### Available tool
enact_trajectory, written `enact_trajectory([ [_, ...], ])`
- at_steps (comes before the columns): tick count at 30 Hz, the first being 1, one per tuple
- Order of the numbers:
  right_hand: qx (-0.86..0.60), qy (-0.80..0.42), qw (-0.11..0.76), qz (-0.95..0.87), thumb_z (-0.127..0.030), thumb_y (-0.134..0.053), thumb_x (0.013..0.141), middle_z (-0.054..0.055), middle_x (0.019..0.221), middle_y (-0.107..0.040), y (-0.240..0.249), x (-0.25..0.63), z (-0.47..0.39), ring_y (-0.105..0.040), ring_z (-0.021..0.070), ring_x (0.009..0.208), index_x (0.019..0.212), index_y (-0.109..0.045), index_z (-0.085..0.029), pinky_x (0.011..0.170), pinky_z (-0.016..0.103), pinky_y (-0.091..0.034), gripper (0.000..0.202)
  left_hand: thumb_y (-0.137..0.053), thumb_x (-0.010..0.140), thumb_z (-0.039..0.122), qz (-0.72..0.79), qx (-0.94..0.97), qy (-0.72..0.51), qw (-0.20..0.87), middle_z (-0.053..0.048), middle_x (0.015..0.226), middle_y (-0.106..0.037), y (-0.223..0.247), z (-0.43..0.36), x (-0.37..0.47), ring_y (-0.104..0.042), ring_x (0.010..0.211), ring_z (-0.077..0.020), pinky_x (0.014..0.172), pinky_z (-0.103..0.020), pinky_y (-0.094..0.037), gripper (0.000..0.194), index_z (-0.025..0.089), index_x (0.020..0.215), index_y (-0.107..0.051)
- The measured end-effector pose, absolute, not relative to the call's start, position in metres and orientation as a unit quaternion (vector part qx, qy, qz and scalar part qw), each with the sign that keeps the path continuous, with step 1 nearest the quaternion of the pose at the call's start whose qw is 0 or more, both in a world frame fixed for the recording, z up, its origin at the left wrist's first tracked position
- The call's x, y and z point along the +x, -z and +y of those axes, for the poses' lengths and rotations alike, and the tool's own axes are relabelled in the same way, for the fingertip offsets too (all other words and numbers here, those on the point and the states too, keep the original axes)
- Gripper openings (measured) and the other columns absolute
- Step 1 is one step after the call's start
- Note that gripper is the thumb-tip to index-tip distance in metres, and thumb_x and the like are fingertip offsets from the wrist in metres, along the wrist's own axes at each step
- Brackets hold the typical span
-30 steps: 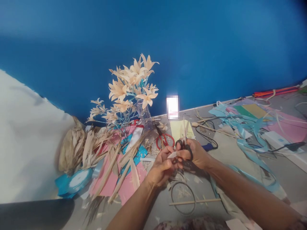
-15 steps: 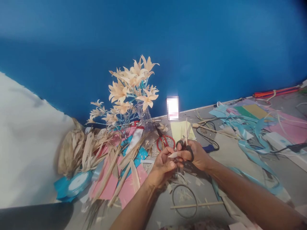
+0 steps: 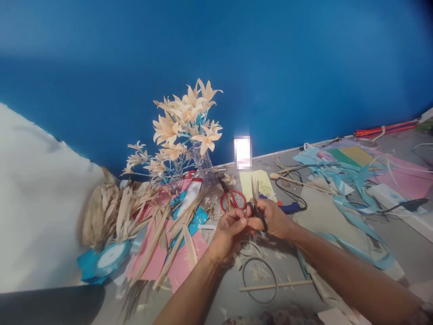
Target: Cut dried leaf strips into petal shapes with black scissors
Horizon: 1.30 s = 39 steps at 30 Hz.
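Note:
My left hand (image 3: pixel 227 232) is closed in a pinch, its fingertips meeting those of my right hand. Between them sits a small pale husk petal (image 3: pixel 246 218), mostly hidden by the fingers. My right hand (image 3: pixel 275 220) holds black-handled scissors (image 3: pixel 255 192) with the blades pointing up and slightly apart, while its thumb and finger also touch the petal. Just behind my hands lie red-handled scissors (image 3: pixel 233 200) and a yellow paper sheet (image 3: pixel 250 182). Below them a grey wire ring (image 3: pixel 244 282) rests across a thin stick (image 3: pixel 294 284) among scraps.
Cream artificial flowers (image 3: pixel 206 139) stand in a clear vase (image 3: pixel 204 167) by the blue wall. Dry husks (image 3: pixel 101 207), pink paper (image 3: pixel 147 266) and a ribbon spool (image 3: pixel 113 259) lie left. Rightward are a blue-handled tool (image 3: pixel 291 208), blue ribbon (image 3: pixel 355 225) and a white power strip (image 3: pixel 399 207).
The petal has turned between my fingers and shows less. The scissors have tilted left, and my right hand has shifted slightly left, uncovering more of the blue-handled tool.

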State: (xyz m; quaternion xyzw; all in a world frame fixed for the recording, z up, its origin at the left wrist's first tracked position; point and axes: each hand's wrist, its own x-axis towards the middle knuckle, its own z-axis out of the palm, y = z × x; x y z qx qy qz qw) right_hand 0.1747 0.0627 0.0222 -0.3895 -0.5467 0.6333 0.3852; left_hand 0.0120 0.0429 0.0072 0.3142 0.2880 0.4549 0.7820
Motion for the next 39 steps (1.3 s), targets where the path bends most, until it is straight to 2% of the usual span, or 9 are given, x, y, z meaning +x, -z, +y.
enact_trajectory([
  [4,-0.384,-0.621,0.372,-0.572,-0.019,-0.072,0.064,-0.004,0.059,-0.059,-0.020,0.177,0.062,-0.055,0.0112,0.050,0.073,-0.054,-0.017,0.049,0.022,-0.041,0.020,-0.084,0.066,0.037,0.287,0.326,-0.439,0.786,-0.004,0.082,-0.061,-0.006,0.043,0.012,-0.058,0.068,-0.0133,0.069,-0.028,-0.049,0.033,0.015,0.071,-0.060],
  [9,-0.377,-0.681,0.393,-0.489,-0.025,-0.076,0.062,-0.005,0.057,-0.058,-0.019,0.177,0.064,-0.051,0.0102,0.045,0.075,-0.055,-0.018,0.043,0.021,-0.038,0.026,-0.080,0.065,0.056,0.239,0.278,-0.447,0.816,-0.008,0.087,-0.063,-0.012,0.042,0.011,-0.061,0.080,-0.0216,0.073,-0.038,-0.053,0.046,0.016,0.079,-0.063],
  [15,-0.369,-0.689,0.392,-0.485,-0.025,-0.078,0.063,-0.005,0.053,-0.057,-0.018,0.174,0.064,-0.056,0.0124,0.046,0.074,-0.054,-0.018,0.045,0.021,-0.040,0.027,-0.088,0.062,0.035,0.302,0.315,-0.453,0.778,-0.002,0.074,-0.062,-0.005,0.041,0.014,-0.059,0.064,-0.0124,0.067,-0.026,-0.047,0.036,0.016,0.071,-0.059],
  [19,-0.351,-0.724,0.386,-0.451,-0.029,-0.079,0.063,-0.006,0.051,-0.055,-0.016,0.173,0.065,-0.052,0.0115,0.045,0.072,-0.055,-0.018,0.043,0.021,-0.040,0.028,-0.086,0.062,0.040,0.249,0.300,-0.435,0.812,-0.005,0.076,-0.063,-0.006,0.042,0.011,-0.061,0.071,-0.0163,0.072,-0.031,-0.049,0.037,0.014,0.071,-0.062],
  [23,-0.349,-0.720,0.419,-0.429,-0.031,-0.081,0.063,-0.003,0.055,-0.058,-0.016,0.175,0.068,-0.051,0.0103,0.050,0.072,-0.056,-0.017,0.043,0.018,-0.037,0.030,-0.082,0.064,0.053,0.214,0.251,-0.443,0.834,-0.009,0.088,-0.067,-0.007,0.043,0.009,-0.062,0.086,-0.0221,0.078,-0.037,-0.051,0.048,0.014,0.089,-0.066],
  [29,-0.371,-0.688,0.418,-0.463,-0.033,-0.081,0.063,-0.004,0.052,-0.056,-0.013,0.175,0.070,-0.048,0.0096,0.047,0.071,-0.056,-0.017,0.045,0.021,-0.037,0.030,-0.082,0.071,0.030,0.264,0.292,-0.454,0.799,-0.006,0.078,-0.065,-0.010,0.045,0.009,-0.061,0.075,-0.0163,0.071,-0.030,-0.048,0.025,0.014,0.075,-0.063],
  [32,-0.371,-0.668,0.447,-0.466,-0.035,-0.080,0.063,-0.004,0.053,-0.056,-0.014,0.174,0.070,-0.046,0.0093,0.048,0.071,-0.056,-0.017,0.047,0.021,-0.034,0.030,-0.080,0.072,0.035,0.270,0.245,-0.467,0.806,-0.004,0.079,-0.063,-0.017,0.050,0.003,-0.061,0.072,-0.0161,0.067,-0.030,-0.049,0.026,0.015,0.080,-0.064],
  [36,-0.396,-0.634,0.472,-0.468,-0.037,-0.078,0.064,-0.006,0.048,-0.052,-0.020,0.172,0.069,-0.042,0.0087,0.045,0.075,-0.057,-0.017,0.047,0.022,-0.031,0.031,-0.076,0.073,0.048,0.300,0.252,-0.464,0.795,-0.006,0.082,-0.064,-0.027,0.052,-0.001,-0.061,0.075,-0.0174,0.063,-0.029,-0.050,0.040,0.014,0.092,-0.067],
  [39,-0.426,-0.611,0.466,-0.477,-0.035,-0.078,0.062,-0.006,0.048,-0.052,-0.025,0.171,0.066,-0.042,0.0088,0.045,0.076,-0.057,-0.016,0.046,0.022,-0.031,0.031,-0.080,0.071,0.039,0.351,0.315,-0.456,0.755,-0.006,0.081,-0.064,-0.030,0.047,0.004,-0.059,0.074,-0.0148,0.061,-0.024,-0.048,0.033,0.014,0.089,-0.067],
])
